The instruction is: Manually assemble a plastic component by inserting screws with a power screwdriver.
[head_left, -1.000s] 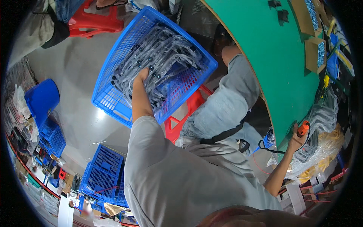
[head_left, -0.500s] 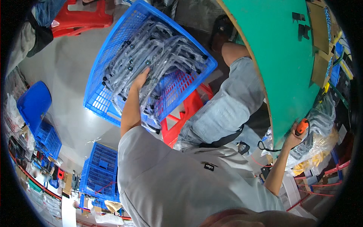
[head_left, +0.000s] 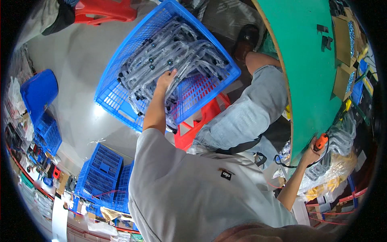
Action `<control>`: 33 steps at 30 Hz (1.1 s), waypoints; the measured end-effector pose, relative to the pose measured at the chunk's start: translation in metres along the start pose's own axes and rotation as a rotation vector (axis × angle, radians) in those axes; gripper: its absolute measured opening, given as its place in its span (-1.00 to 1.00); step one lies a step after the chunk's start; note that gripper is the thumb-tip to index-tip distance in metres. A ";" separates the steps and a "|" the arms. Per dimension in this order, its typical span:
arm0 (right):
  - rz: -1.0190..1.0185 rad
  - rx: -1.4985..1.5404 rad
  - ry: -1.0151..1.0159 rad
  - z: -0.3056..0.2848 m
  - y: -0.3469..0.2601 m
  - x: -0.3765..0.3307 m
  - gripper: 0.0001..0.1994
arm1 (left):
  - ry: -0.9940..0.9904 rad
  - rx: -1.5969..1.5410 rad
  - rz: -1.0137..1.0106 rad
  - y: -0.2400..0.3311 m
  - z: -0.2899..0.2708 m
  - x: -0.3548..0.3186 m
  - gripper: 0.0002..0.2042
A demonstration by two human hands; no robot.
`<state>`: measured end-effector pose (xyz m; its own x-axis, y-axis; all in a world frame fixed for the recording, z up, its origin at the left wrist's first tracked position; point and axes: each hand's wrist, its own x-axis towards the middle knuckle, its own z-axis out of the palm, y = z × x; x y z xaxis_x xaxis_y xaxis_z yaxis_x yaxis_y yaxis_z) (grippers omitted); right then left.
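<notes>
My left hand [head_left: 165, 79] reaches into a blue plastic basket [head_left: 111, 80], its fingers closed on a plastic-wrapped tubular part at the edge of the pile. Clear film covers the grey, bent-looking parts [head_left: 177, 50], and black fittings show on several of them. Out to the right, beside the green table's near corner, my right hand [head_left: 311, 154] grips an orange electric screwdriver [head_left: 321, 142] with a black cord looping from it. The tip of the screwdriver cannot be made out.
Beneath the basket is a red plastic stool [head_left: 209, 115]. The green tabletop [head_left: 306, 80] carries small black pieces [head_left: 325, 42] and open cardboard boxes [head_left: 342, 80]. Wrapped grey parts [head_left: 342, 137] lie beyond its corner. Blue crates [head_left: 100, 173] stand at lower left.
My left hand has shifted slightly right across the wrapped parts in the basket. The whole view has also shifted a little. My right hand still holds the screwdriver.
</notes>
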<state>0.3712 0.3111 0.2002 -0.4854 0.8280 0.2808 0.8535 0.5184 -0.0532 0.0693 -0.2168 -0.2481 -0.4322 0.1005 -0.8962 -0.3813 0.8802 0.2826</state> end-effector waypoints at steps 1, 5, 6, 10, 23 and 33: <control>0.003 0.004 0.022 0.002 -0.002 0.002 -0.60 | -0.003 0.012 0.026 -0.001 -0.002 -0.005 -0.10; -0.054 0.102 0.032 0.007 0.013 0.008 -0.63 | 0.073 -0.132 0.056 0.021 -0.031 -0.015 -0.05; -0.062 0.135 0.021 0.005 0.014 0.009 -0.64 | 0.200 -0.187 0.184 0.057 -0.041 -0.044 -0.11; -0.004 0.099 -0.054 0.003 0.025 0.011 -0.60 | 0.449 0.464 0.418 0.088 -0.008 -0.101 -0.10; -0.107 0.156 0.071 0.011 -0.001 0.005 -0.63 | 0.640 0.602 0.355 0.022 0.000 -0.050 -0.64; 0.003 0.213 -0.011 -0.003 -0.006 0.000 -0.54 | 0.403 0.494 0.185 0.039 -0.010 -0.070 -0.15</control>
<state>0.3670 0.3072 0.2029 -0.4859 0.8314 0.2695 0.7961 0.5483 -0.2561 0.0766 -0.1940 -0.1706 -0.7629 0.1730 -0.6229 0.1061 0.9840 0.1434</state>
